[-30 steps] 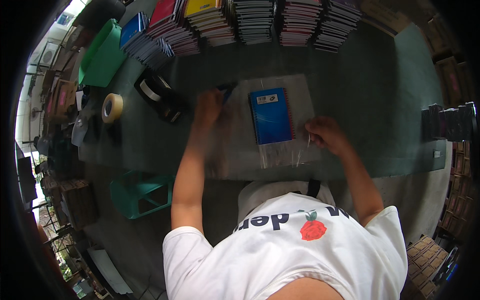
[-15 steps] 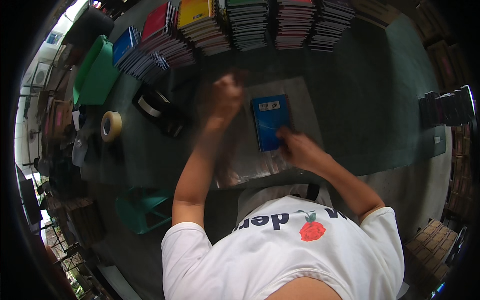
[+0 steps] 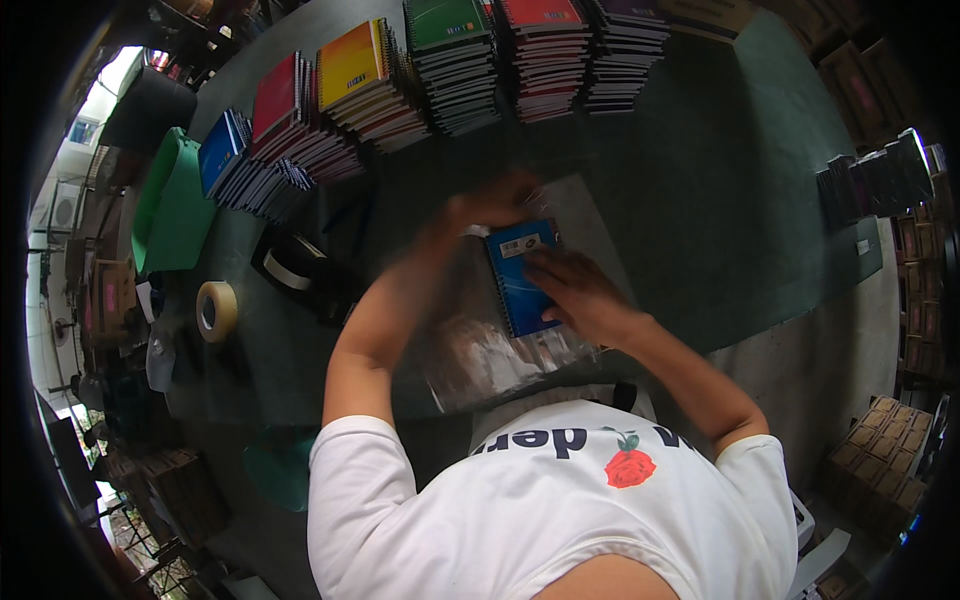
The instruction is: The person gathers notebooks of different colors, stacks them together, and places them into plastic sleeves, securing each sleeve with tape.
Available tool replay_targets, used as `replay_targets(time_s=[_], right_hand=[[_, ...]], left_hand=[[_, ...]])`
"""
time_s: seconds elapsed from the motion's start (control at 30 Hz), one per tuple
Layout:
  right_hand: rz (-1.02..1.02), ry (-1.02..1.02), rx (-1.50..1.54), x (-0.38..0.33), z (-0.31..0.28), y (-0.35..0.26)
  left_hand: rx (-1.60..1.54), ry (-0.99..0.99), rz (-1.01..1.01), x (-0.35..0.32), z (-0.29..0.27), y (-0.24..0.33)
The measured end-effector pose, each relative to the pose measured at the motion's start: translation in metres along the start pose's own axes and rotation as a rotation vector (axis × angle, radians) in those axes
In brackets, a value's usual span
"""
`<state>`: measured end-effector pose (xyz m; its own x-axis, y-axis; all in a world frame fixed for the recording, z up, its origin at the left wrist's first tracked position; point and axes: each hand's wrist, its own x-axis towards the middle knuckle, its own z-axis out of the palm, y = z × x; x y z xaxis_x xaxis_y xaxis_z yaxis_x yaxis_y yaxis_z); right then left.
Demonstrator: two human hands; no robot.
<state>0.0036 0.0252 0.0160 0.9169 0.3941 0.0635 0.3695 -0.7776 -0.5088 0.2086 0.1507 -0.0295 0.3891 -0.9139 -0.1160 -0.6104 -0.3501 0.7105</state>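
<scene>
A blue spiral notebook (image 3: pixel 520 300) with a white label lies on a clear plastic sheet (image 3: pixel 480 360) near the table's front edge. My right hand (image 3: pixel 585 290) rests over the notebook's right side. Its fingers stretch across the cover, with the thumb apart lower down. My left hand (image 3: pixel 495 200) is at the notebook's top edge, smeared by motion. Its fingers cannot be made out, nor whether they hold anything. A little red shows at the notebook's top right corner.
Stacks of spiral notebooks, including a yellow stack (image 3: pixel 355 75) and a green stack (image 3: pixel 450 70), line the far side. A black tape dispenser (image 3: pixel 300 275), a tape roll (image 3: pixel 217 311) and a green bin (image 3: pixel 170 205) are at left. Dark wrapped bundles (image 3: pixel 875 180) stand right.
My left hand has moved right, to the notebook's top edge. My right hand has spread from a closed grip at the notebook's side onto its cover. The notebook's spiral edge now faces left.
</scene>
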Motion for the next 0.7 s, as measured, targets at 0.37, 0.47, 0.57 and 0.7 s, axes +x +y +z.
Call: replay_targets(time_s=[0.37, 0.47, 0.57, 0.7], right_hand=[[-0.087, -0.058, 0.013, 0.012, -0.015, 0.006], [-0.121, -0.101, 0.027, 0.016, -0.019, 0.006], [-0.149, -0.125, 0.017, 0.018, -0.021, 0.006], [-0.170, -0.088, -0.039, 0.016, -0.021, 0.008]], left_hand=[[-0.036, 0.187, -0.309, -0.120, -0.017, 0.007], [0.302, 0.374, -0.212, -0.154, 0.001, 0.010], [0.627, 0.524, -0.207, -0.159, 0.018, 0.015], [0.793, 0.590, -0.197, -0.139, 0.016, 0.049]])
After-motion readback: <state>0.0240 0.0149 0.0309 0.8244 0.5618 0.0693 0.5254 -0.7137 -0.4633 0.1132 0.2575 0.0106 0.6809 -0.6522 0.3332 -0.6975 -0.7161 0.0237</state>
